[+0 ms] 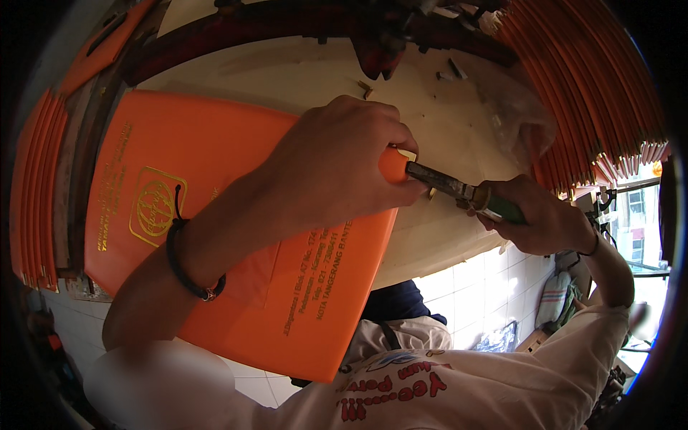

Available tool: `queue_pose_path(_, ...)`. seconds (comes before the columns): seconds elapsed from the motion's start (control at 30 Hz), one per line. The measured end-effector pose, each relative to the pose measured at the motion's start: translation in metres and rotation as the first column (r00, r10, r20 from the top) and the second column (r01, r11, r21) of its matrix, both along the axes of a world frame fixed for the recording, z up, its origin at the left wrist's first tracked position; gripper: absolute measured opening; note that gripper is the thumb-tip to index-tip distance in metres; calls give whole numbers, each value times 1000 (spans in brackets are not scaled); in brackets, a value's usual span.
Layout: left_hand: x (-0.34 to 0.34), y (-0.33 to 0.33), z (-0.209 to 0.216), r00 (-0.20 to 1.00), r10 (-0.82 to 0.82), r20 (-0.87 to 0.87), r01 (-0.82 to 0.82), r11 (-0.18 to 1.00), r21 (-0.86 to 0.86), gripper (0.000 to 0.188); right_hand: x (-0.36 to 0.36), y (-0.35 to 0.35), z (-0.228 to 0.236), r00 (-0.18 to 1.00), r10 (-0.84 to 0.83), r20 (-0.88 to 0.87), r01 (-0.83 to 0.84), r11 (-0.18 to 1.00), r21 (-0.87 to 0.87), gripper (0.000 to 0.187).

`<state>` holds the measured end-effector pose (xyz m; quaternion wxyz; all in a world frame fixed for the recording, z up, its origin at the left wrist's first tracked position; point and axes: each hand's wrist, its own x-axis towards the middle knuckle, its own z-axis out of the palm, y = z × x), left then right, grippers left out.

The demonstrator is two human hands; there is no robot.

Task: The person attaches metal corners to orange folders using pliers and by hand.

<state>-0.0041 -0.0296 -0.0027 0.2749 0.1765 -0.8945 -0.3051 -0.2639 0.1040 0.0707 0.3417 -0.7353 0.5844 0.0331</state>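
A large orange folder cover (215, 122) with gold and dark print lies slantwise over the left part of the work table. My left hand (358, 158) reaches across it and is closed on its upper right corner, fingers and thumb pinching the edge. A small gold-coloured corner piece (408, 155) shows at that corner beside my fingertips. In my closed right hand (541, 211) is a pair of pliers (448, 184) with green grips. Its jaws meet the cover's corner by my left thumb; whether they are clamped on it I cannot tell.
A thick stack of orange covers (573, 79) with gold corners rises at the far right. More covers (39, 186) stand at the left edge. A dark red metal frame (215, 32) crosses the back of the pale table (330, 64). Small bits (365, 89) and clear plastic (527, 132) lie there.
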Motion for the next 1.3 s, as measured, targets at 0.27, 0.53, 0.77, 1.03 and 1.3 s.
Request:
queue_pose_path(0.27,0,-1,-5,1000,-1,-5,1,999,-41,39,16,-7,12,994,-34,-102,38,999,37,28)
queue_pose_path(0.53,-1,-2,-5,1000,0,8,0,999,-41,41,1,-1,10,975,-222,-4,216,943,252,35)
queue_pose_path(0.77,-1,-3,-9,999,8,53,-4,997,-75,43,-28,14,12,989,-60,133,37,985,167,41)
queue_pose_path(1.03,0,12,0,990,-13,141,30,992,-119,44,-46,16,-33,982,-189,-3,160,843,-514,30)
queue_pose_path(1.3,39,96,28,900,-207,383,251,965,-69,31,-42,3,-79,968,-223,-114,47,610,-791,50)
